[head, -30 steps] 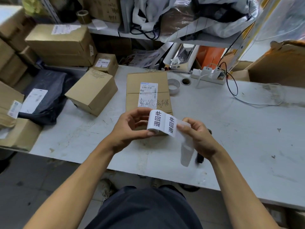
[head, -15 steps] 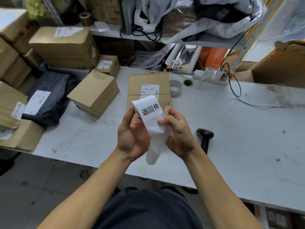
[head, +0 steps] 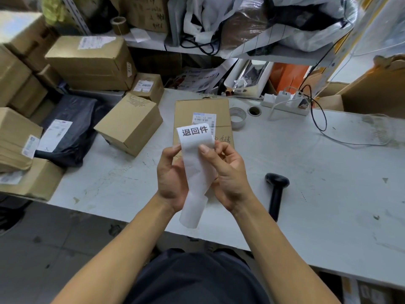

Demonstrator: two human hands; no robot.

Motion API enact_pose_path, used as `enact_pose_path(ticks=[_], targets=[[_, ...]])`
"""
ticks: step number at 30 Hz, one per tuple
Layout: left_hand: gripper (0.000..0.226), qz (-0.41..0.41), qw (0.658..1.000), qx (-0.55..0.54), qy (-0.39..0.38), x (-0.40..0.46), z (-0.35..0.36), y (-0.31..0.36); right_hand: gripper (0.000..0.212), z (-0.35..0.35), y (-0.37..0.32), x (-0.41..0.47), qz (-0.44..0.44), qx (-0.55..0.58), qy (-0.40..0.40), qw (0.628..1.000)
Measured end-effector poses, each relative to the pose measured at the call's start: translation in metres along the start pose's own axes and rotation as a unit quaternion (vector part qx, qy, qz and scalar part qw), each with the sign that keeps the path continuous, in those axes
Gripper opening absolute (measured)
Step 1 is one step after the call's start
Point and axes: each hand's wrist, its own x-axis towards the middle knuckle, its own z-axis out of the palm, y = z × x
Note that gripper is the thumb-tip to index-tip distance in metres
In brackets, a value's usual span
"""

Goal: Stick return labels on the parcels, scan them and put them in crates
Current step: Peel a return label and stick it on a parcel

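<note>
Both hands are raised above the near edge of the table (head: 317,194), and a strip of labels (head: 196,163) is held upright between them: the left hand (head: 172,174) is curled round its left side, with the thumb pressed on the paper's edge, while the right hand (head: 228,172) pinches the right side between thumb and fingers. The topmost label bears bold black characters, and the blank tail of the strip hangs down past the wrists. A black scanner (head: 276,189) lies on the table to the right of the hands, apart from them. Just behind the strip a flat cardboard parcel (head: 202,108) rests on the table, its printed shipping label partly hidden by the strip. A roll of tape (head: 237,117) sits beside it, to its right. Farther left, a cardboard box (head: 129,123) stands tilted at the table's edge, near a black bag parcel (head: 70,128) (white label facing up). More boxes (head: 89,62) are stacked behind.
</note>
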Motion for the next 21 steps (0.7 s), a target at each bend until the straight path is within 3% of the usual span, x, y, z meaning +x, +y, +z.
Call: enact_pose_path(ticks=[3,5,7,9,11,16,21], targets=[[0.077,0.03,0.996,0.085,0.009,0.001,-0.002,0.003,0.033,-0.008,-0.003,0.002,-0.026,-0.046,0.023,0.998],[0.07,0.121,0.962,0.237,0.057,0.001,-0.002,0.01,0.038,-0.015,-0.006,0.002,-0.035,-0.089,0.04,0.995],[0.061,0.229,0.855,0.458,0.087,-0.001,-0.005,0.02,0.046,-0.022,-0.008,0.002,-0.033,-0.127,0.049,0.99],[0.051,0.273,0.738,0.614,0.066,0.0,-0.01,0.03,0.047,-0.029,-0.009,0.002,-0.039,-0.154,0.046,0.986],[0.043,0.269,0.684,0.677,0.04,0.003,-0.013,0.039,0.048,-0.036,-0.01,0.002,-0.044,-0.177,0.046,0.982],[0.024,0.245,0.669,0.702,-0.013,0.007,-0.008,0.037,0.037,-0.052,-0.014,0.002,-0.053,-0.228,0.046,0.971],[0.02,0.261,0.649,0.715,-0.003,0.008,-0.006,0.027,0.032,-0.069,-0.015,0.001,-0.047,-0.256,0.047,0.964]])
